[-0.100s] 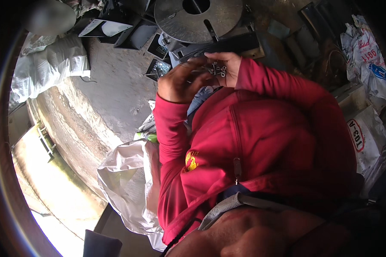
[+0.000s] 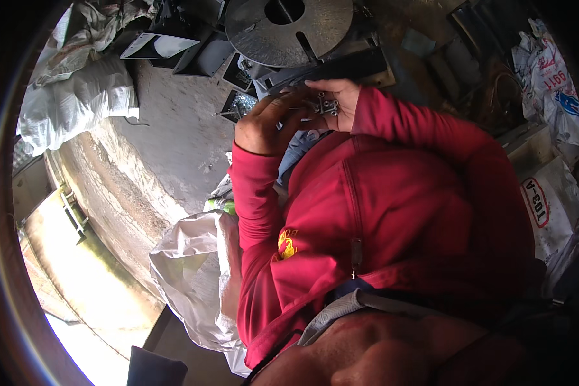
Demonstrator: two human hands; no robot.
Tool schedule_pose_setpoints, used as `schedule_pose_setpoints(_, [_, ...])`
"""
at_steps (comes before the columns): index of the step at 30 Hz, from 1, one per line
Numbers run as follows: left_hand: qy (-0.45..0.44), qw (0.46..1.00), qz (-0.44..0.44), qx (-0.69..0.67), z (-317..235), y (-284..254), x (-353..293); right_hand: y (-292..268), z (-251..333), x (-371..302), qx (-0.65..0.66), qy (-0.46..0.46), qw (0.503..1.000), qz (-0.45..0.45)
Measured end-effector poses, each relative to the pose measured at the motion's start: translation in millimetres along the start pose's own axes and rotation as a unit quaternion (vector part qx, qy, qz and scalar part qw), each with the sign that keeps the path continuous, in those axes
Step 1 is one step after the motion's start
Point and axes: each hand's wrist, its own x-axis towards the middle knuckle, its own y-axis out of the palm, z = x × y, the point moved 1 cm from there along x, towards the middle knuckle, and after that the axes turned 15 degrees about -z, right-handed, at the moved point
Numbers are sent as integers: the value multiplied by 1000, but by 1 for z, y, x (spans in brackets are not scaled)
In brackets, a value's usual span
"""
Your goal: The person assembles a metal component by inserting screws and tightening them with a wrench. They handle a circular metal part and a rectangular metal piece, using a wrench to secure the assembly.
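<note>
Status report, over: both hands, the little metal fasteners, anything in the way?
Right hand cupped, small metal fasteners resting in it. Left hand close against them, grip unclear. Round slotted plate beyond; no obstruction visible between the hands.

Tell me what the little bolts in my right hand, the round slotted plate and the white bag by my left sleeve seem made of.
Bolts: probably bare or plated steel, going by their silvery glints. Plate: likely metal, dull grey and scuffed. Bag: looks like plastic, perhaps woven, with a soft sheen and crumpled folds.
</note>
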Motion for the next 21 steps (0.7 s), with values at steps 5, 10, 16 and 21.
schedule_pose_setpoints(5, [107,990,21,87,8,21,-9,-12,-3,16,-2,7,1000,-8])
schedule_pose_setpoints(10, [102,991,23,78,21,22,-11,-14,0,20,-18,14,1000,-14])
schedule_pose_setpoints(16, [72,995,23,67,27,15,-14,-4,1,13,-30,16,999,-29])
schedule_pose_setpoints(21, [53,995,-65,59,16,20,-7,-4,-2,14,-11,21,997,-71])
